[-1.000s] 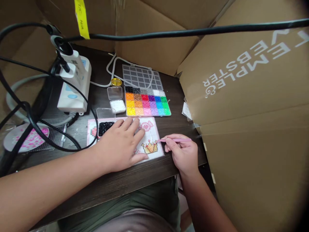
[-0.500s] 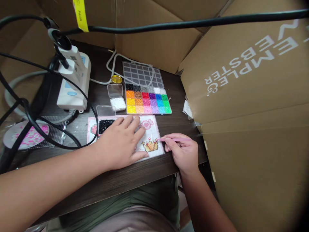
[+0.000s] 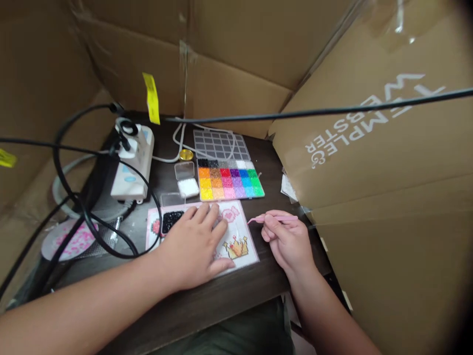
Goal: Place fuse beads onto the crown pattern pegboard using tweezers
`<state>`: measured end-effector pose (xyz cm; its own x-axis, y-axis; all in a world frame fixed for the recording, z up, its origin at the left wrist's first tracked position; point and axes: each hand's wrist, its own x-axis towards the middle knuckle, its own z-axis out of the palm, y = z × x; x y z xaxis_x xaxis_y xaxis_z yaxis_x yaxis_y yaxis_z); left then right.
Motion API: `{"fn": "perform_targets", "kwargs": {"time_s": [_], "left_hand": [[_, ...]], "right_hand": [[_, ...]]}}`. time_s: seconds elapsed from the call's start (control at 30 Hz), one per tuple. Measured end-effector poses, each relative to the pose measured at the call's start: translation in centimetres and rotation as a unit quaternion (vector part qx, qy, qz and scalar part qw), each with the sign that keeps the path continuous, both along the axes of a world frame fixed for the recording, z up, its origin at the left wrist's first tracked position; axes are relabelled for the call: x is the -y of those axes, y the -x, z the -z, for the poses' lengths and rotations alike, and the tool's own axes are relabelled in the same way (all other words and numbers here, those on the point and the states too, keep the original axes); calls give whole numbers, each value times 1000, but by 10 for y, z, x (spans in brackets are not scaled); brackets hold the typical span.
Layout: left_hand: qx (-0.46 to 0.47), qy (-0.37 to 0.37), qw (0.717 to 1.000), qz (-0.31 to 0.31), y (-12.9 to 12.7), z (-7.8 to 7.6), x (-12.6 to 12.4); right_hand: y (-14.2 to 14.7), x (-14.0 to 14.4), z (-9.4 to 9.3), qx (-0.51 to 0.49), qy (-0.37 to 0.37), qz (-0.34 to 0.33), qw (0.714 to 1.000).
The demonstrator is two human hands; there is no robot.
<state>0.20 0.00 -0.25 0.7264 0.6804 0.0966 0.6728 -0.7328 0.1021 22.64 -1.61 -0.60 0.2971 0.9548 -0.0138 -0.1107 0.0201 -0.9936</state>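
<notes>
My left hand (image 3: pixel 199 246) lies flat over the pattern sheet (image 3: pixel 242 231), fingers spread, covering its middle. Right of the thumb shows a gold crown design (image 3: pixel 237 247), and above it a pink candy design (image 3: pixel 230 214). My right hand (image 3: pixel 288 239) pinches pink tweezers (image 3: pixel 275 218) just past the sheet's right edge. Their curved tip points left, near that edge; whether a bead sits in it is too small to tell. A small box of black beads (image 3: pixel 172 222) rests on the sheet, beside my left fingers. Behind the sheet stands the sorted bead case (image 3: pixel 232 181), full of coloured beads.
An open box of white beads (image 3: pixel 188 187) and a yellow round tin (image 3: pixel 186 155) stand left of the case. A white power strip (image 3: pixel 131 172), looping black cables (image 3: pixel 83 212) and a plate of pink beads (image 3: pixel 70 239) fill the left. Cardboard walls (image 3: pixel 236 88) enclose the table.
My right hand has lifted the tweezers off the crown design, up and right, past the sheet's edge. My left hand stays on the sheet. The camera view has tilted upward.
</notes>
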Motion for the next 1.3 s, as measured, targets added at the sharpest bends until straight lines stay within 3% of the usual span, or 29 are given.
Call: {"fn": "perform_targets", "kwargs": {"time_s": [0.17,0.3,0.43,0.57,0.8,0.97,1.1,1.2,1.3], "left_hand": [[11,6,1000,-4,1,-1,-1],[18,7,1000,-5,1,1,0],[23,7,1000,-8,1,3,0],[23,10,1000,-6,1,3,0],[19,2,1000,-5,1,2,0],[21,-1,1000,-1,1,2,0],[18,-4,1000,4,1,2,0],[14,-3,1000,3,0,2,0],[11,3,1000,0,0,1,0]], "right_hand": [[18,-63,-26,-9,-68,34,997],[33,-107,-28,30,-90,67,993],[41,-126,-17,129,-69,46,988],[41,-125,-14,209,-106,53,971],[24,-94,-23,181,-88,32,979],[15,-33,-28,236,-60,-30,969],[21,15,-20,263,-71,-58,960],[29,36,-10,271,-63,-33,960],[38,48,-2,280,-53,51,957]]}}
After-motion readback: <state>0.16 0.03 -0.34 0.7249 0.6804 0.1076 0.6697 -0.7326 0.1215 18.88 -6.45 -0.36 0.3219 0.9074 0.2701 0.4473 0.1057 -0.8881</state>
